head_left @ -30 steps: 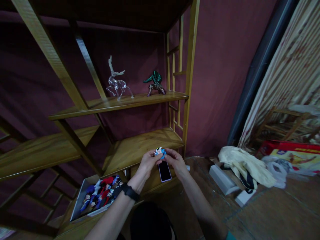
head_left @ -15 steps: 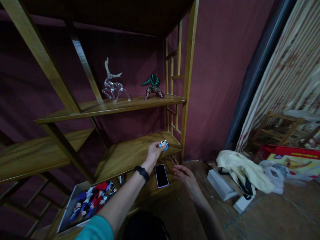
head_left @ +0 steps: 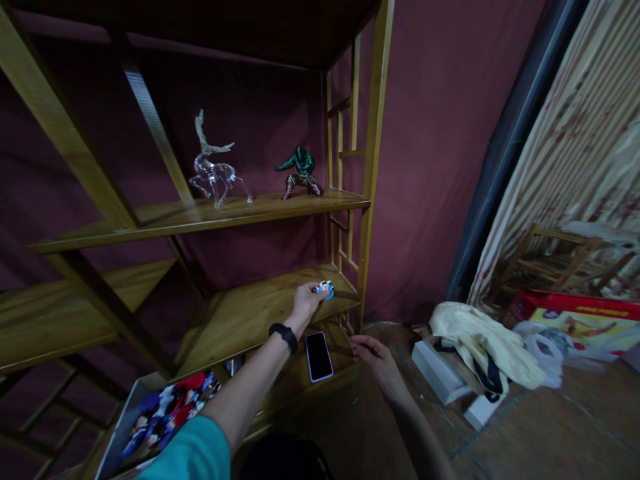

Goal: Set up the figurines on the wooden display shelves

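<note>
Left hand (head_left: 304,305) pinches a small figurine (head_left: 325,287) at the wooden shelf (head_left: 245,313) mid-frame; my right hand (head_left: 379,361) hangs loosely open lower down. I see maroon wall (head_left: 425,173) upper right; the lower-left box (head_left: 120,427) is cut off. Whether the figurine touches the shelf, I can't tell.

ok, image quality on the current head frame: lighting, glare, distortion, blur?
Head view, top: dim, upper shelf's underside nearly black; head view, centre-left: bright glints on the clear deer; head view, far left: shelf post leans steeply, probably wide-angle stretch; head view, centre: figurine in the left hand too small and soft for fine detail.
</note>
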Tool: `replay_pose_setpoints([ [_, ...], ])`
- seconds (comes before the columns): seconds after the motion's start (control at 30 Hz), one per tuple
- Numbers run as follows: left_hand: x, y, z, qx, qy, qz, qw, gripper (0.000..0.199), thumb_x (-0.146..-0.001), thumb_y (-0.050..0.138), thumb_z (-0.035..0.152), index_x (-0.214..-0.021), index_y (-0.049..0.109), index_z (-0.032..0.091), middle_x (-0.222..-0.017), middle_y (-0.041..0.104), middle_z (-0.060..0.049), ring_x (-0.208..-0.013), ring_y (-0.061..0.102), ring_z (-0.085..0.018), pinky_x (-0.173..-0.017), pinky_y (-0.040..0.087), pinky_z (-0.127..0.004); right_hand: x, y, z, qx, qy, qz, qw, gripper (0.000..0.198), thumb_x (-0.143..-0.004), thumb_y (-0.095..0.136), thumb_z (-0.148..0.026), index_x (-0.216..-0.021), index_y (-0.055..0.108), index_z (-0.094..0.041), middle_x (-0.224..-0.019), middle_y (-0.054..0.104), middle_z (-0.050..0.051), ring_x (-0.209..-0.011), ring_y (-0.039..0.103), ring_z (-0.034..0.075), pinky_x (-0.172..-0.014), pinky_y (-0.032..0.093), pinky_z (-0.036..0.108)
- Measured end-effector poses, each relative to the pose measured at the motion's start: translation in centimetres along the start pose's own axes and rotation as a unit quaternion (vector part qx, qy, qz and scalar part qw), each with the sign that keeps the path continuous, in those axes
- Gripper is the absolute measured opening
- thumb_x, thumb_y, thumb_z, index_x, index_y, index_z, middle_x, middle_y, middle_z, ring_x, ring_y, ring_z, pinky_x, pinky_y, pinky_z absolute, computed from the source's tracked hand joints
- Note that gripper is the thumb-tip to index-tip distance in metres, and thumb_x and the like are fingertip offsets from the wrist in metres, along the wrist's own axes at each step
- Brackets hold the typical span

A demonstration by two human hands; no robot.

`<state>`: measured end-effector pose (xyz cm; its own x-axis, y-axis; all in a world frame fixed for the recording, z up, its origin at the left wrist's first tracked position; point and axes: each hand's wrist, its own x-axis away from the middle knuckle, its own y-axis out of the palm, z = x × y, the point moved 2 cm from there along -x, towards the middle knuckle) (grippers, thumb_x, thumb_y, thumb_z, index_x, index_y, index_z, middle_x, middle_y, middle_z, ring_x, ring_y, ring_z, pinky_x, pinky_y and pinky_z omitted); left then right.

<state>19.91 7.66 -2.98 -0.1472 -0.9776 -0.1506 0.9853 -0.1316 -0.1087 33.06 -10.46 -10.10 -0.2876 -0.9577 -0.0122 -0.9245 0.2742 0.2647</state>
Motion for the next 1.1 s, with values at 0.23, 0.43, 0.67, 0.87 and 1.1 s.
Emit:
replay_pose_setpoints([
  [0.23, -1.2, 2.2, -0.7, -0.130, 0.035, -0.001, 0.991, 0.022, -0.056, 0.074, 0.031, -0.068, 0.067, 0.014, -0.061, 0.061, 0.000, -0.056, 0.053, -0.011, -0.052, 0.036, -0.022, 0.4, -2.8, 2.4, 0.063, -0.006, 0.010, 0.998, 0.038, -0.064, 0.071, -0.050, -0.086, 0.071, -0.019, -0.087, 0.069, 0.006, -0.079, 0.060, 0.020, -0.072, 0.046, 0.031],
  [0.43, -1.7, 3.4, -1.0, -0.208, 0.038, -0.001, 0.977, 0.022, -0.060, 0.073, 0.030, -0.075, 0.068, 0.014, -0.066, 0.064, -0.001, -0.059, 0.054, -0.012, -0.054, 0.036, -0.022, 1.8, -5.0, 3.9, 0.037, 0.020, 0.029, 0.999, 0.036, -0.061, 0.074, -0.047, -0.083, 0.071, -0.019, -0.080, 0.067, 0.005, -0.070, 0.058, 0.018, -0.065, 0.045, 0.029],
  [0.67, -2.0, 4.4, -0.3, -0.265, 0.026, -0.018, 0.964, 0.027, -0.063, 0.072, 0.030, -0.086, 0.069, 0.015, -0.076, 0.069, -0.005, -0.068, 0.059, -0.014, -0.059, 0.038, -0.022, 2.3, -5.6, 5.7, 0.000, 0.055, 0.040, 0.998, 0.037, -0.058, 0.076, -0.046, -0.082, 0.070, -0.018, -0.077, 0.066, 0.005, -0.065, 0.057, 0.017, -0.061, 0.046, 0.029],
  [0.87, -1.9, 4.4, 0.1, -0.291, 0.026, -0.011, 0.956, 0.030, -0.064, 0.072, 0.030, -0.091, 0.070, 0.016, -0.080, 0.070, -0.007, -0.073, 0.060, -0.016, -0.061, 0.038, -0.023, 2.4, -5.7, 6.0, 0.017, 0.060, 0.039, 0.997, 0.039, -0.057, 0.075, -0.049, -0.079, 0.070, -0.017, -0.075, 0.066, 0.005, -0.062, 0.056, 0.016, -0.060, 0.046, 0.029],
  [1.1, -2.1, 4.6, 0.3, -0.294, 0.033, -0.005, 0.955, 0.029, -0.064, 0.073, 0.030, -0.089, 0.071, 0.016, -0.079, 0.070, -0.007, -0.073, 0.061, -0.018, -0.062, 0.039, -0.024, 2.7, -5.9, 5.9, 0.022, 0.060, 0.042, 0.997, 0.038, -0.058, 0.075, -0.049, -0.080, 0.070, -0.018, -0.077, 0.068, 0.007, -0.070, 0.059, 0.021, -0.062, 0.047, 0.031],
])
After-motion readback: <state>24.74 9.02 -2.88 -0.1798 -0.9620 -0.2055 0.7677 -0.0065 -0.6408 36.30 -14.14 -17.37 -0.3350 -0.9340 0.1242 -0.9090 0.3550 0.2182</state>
